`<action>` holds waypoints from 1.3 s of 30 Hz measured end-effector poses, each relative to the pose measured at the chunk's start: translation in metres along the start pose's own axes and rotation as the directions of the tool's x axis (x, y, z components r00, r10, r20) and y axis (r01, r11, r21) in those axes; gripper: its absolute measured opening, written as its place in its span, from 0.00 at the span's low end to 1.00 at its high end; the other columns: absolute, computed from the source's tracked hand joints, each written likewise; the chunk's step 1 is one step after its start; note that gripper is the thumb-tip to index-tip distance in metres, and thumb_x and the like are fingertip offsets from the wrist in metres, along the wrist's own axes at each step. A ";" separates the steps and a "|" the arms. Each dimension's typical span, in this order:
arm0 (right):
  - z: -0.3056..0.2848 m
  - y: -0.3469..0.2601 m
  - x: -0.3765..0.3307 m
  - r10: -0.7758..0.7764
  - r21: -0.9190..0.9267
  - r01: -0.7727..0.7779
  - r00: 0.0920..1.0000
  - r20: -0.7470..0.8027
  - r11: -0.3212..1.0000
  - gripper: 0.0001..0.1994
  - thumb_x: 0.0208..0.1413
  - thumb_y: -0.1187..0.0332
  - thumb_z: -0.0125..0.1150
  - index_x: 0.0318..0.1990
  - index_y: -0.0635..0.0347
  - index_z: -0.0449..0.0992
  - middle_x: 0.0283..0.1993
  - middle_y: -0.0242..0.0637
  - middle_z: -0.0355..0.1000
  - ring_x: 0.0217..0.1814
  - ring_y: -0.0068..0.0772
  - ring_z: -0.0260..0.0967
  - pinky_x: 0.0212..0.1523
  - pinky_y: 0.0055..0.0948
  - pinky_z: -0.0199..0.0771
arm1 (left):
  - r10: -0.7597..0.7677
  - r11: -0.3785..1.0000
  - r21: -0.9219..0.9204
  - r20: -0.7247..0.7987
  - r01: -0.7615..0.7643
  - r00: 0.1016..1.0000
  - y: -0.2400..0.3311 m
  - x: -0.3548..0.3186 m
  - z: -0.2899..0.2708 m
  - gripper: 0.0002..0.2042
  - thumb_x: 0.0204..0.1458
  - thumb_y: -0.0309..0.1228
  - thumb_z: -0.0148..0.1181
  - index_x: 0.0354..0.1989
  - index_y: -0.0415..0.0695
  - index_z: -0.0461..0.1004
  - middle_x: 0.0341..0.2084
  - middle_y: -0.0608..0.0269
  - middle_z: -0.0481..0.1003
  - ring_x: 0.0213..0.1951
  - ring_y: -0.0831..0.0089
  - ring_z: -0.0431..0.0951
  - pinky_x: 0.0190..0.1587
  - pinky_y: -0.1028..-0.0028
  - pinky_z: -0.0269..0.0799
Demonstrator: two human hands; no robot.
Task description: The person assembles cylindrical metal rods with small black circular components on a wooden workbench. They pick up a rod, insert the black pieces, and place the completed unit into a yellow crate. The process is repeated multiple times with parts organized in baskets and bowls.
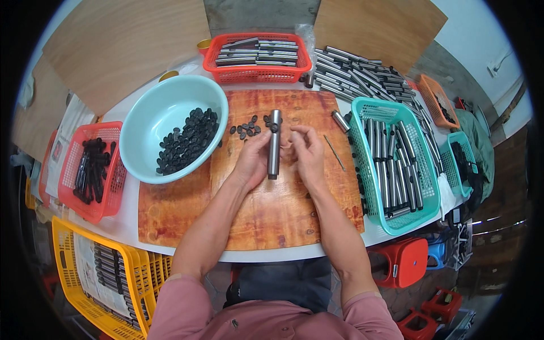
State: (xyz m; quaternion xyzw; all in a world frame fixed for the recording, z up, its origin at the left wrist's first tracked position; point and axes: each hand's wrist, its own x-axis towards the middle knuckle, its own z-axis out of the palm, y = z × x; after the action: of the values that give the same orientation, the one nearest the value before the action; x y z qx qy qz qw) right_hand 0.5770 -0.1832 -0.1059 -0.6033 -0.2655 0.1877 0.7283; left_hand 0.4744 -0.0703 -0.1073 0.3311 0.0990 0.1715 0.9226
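Note:
My left hand (252,159) is closed around a shiny metal tube (274,152) with a dark round spot in its upper side, held upright above the wooden board. Close by on its right is my right hand (309,157), its fingers bent together; whatever they pinch, if anything, I cannot make out. Several small black oval caps (243,135) lie loose on the board beyond my left hand. Many more black caps (190,139) fill part of the light-blue basin (136,139) at the left. A thin metal rod (335,153) rests on the board right of my right hand.
A turquoise basket (433,195) of metal tubes stands at the right, a red basket (255,74) of tubes at the back. Loose tubes (362,76) pile up at the back right. Black parts fill another red basket (117,184); a yellow crate (139,272) stands lower left.

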 end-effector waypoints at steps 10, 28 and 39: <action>-0.019 0.026 0.023 -0.423 -0.666 0.535 0.839 0.343 0.520 0.21 0.54 0.72 0.66 0.57 0.55 0.76 0.52 0.46 0.71 0.48 0.49 0.74 0.49 0.43 0.75 | -0.407 0.913 0.191 0.461 0.360 0.789 -0.022 -0.023 0.021 0.21 0.63 0.37 0.62 0.57 0.36 0.70 0.37 0.54 0.78 0.32 0.70 0.80 0.33 0.73 0.78; -0.004 0.017 0.008 -0.268 -0.597 0.533 0.837 0.478 0.599 0.13 0.49 0.72 0.61 0.44 0.60 0.74 0.43 0.45 0.73 0.51 0.50 0.72 0.54 0.44 0.72 | -0.169 0.979 -0.059 0.309 0.197 0.936 0.004 -0.017 0.007 0.21 0.66 0.42 0.55 0.57 0.37 0.70 0.34 0.58 0.78 0.33 0.71 0.80 0.38 0.75 0.78; -0.014 0.021 0.023 -0.300 -0.803 0.335 0.932 0.205 0.494 0.05 0.59 0.75 0.61 0.38 0.67 0.78 0.36 0.52 0.73 0.42 0.60 0.74 0.42 0.50 0.74 | -0.001 0.997 -0.080 -0.109 -0.007 0.994 0.006 -0.001 -0.003 0.18 0.66 0.43 0.55 0.54 0.41 0.72 0.31 0.61 0.76 0.33 0.72 0.77 0.39 0.74 0.74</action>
State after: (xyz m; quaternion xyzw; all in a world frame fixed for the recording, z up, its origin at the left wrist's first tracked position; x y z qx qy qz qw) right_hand 0.6046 -0.1760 -0.1242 -0.8101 -0.4418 -0.0846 0.3761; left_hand 0.4714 -0.0642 -0.1054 0.2843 0.1417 0.1945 0.9280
